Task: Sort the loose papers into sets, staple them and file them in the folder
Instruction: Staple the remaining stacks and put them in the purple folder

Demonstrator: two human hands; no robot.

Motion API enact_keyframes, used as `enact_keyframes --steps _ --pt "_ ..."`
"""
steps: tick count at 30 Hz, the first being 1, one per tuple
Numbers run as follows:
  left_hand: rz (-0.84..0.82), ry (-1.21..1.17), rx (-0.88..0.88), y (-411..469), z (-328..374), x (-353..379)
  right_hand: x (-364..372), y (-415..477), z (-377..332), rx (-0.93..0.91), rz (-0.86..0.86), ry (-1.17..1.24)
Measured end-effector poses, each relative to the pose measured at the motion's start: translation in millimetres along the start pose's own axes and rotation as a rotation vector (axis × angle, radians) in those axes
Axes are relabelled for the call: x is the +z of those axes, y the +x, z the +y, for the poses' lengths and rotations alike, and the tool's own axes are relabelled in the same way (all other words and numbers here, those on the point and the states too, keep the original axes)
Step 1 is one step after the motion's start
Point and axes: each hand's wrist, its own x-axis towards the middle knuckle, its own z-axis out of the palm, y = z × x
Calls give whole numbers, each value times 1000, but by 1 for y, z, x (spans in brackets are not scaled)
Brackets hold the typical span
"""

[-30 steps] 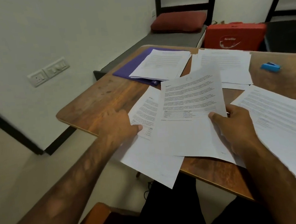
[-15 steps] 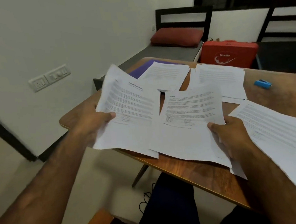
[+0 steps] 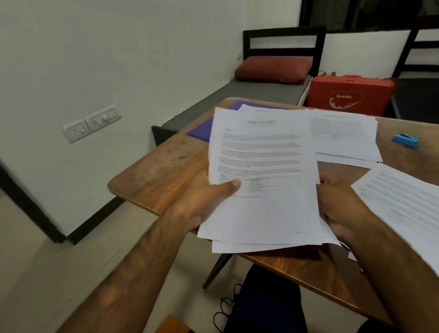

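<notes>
White printed sheets (image 3: 263,189) are gathered as one set between your two hands, lifted above the near edge of the brown wooden surface (image 3: 165,169).

Your left hand (image 3: 208,202) pinches the stack's left side, thumb on top and fingers under. Your right hand (image 3: 340,205) closes on the right edge, its fingers tucked beneath, out of sight. Gripping both sides probably lets you square the lower edges, which are fanned unevenly. The flat purple folder (image 3: 201,130) waits at the far corner, partly hidden behind the held sheets, since filing comes last. The small blue stapler (image 3: 405,140) lies well apart on your right, ready for stapling. The far white paper pile (image 3: 344,133) and the near-right white paper pile (image 3: 418,209) look like sets kept separate.
</notes>
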Motion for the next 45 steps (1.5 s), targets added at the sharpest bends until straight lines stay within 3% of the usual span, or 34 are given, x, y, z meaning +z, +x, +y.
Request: enact_keyframes --steps 2,8,12,20,26,31,38,42,45 --pt "-43 27 14 0 -1 -2 3 0 0 -9 -15 36" --pt "45 49 103 1 -8 -15 8 8 4 45 -36 107" --pt "139 73 266 4 -4 -16 19 8 -7 -158 15 -110" --pt "266 51 474 9 7 -20 23 24 -36 -325 63 -59" --pt "133 68 393 8 -12 -10 16 26 -5 -182 -10 -128" --pt "167 -11 323 17 -12 -6 16 31 -3 -179 26 -201" --pt "174 166 278 12 -28 -3 19 17 8 -118 5 -166" --pt "263 217 232 11 -6 -8 20 18 -1 -146 24 -219" --pt "91 316 49 5 5 -29 21 15 -7 -85 -12 -257"
